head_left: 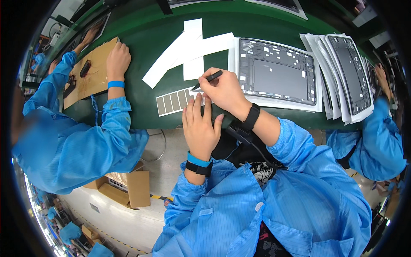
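My right hand (pixel 224 90) is closed around a slim black pointed tool (pixel 214 76), perhaps a pen or tweezers; I cannot tell which. Its tip comes down at the right end of a white strip (pixel 171 102) bearing several grey-brown rectangular stickers. Fingers stretched out, my left hand (pixel 202 128) lies on the table edge, its fingertips over that same end of the strip. Both hands partly hide what is under the tip. Just right of my right hand, a dark tablet-like housing (pixel 280 73) with small white pieces rests on white sheets.
Beyond the strip, several white paper strips (pixel 193 47) lie crossed on the green table (pixel 141 51). A stack of similar housings (pixel 350 70) between white sheets stands at the right. At the left, a co-worker's hand (pixel 118 60) rests on a brown board (pixel 96 81). An open carton (pixel 139 188) is on the floor.
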The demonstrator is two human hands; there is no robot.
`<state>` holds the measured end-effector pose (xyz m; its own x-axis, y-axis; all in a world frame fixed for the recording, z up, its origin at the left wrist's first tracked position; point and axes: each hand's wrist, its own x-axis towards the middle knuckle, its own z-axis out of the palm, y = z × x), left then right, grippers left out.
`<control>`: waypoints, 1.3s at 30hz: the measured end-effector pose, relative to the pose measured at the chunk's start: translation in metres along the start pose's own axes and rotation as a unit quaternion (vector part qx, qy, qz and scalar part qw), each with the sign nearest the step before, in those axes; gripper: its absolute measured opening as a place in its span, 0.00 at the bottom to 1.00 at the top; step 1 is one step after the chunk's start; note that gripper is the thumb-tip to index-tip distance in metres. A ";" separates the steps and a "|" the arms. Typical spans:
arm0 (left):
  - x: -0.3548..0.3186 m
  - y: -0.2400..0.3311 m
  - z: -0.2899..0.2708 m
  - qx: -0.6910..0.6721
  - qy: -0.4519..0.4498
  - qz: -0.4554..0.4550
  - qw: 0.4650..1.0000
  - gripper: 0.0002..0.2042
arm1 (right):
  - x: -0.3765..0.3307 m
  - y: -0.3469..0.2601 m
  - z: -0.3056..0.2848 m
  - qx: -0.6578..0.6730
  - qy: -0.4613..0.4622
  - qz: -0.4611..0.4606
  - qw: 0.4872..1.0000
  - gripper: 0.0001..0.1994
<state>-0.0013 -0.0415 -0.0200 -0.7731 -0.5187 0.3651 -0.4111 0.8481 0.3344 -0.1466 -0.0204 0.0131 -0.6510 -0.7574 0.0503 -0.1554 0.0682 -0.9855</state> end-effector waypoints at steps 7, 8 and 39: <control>-0.006 -0.003 0.007 0.012 0.021 -0.012 1.000 0.26 | -0.011 0.005 0.004 -0.048 0.000 0.001 0.999 0.09; -0.006 -0.003 0.007 0.017 0.017 -0.010 1.000 0.25 | -0.012 0.006 0.005 -0.046 0.000 -0.006 0.999 0.09; 0.109 0.046 0.017 -0.085 -0.091 0.072 0.990 0.17 | 0.018 0.025 -0.120 0.075 0.192 -0.009 0.979 0.10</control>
<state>-0.1127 -0.0572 0.0202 -0.8983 -0.3525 0.2623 -0.2151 0.8733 0.4371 -0.2518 0.0453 0.0086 -0.8849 -0.4556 0.0968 -0.0779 -0.0601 -0.9952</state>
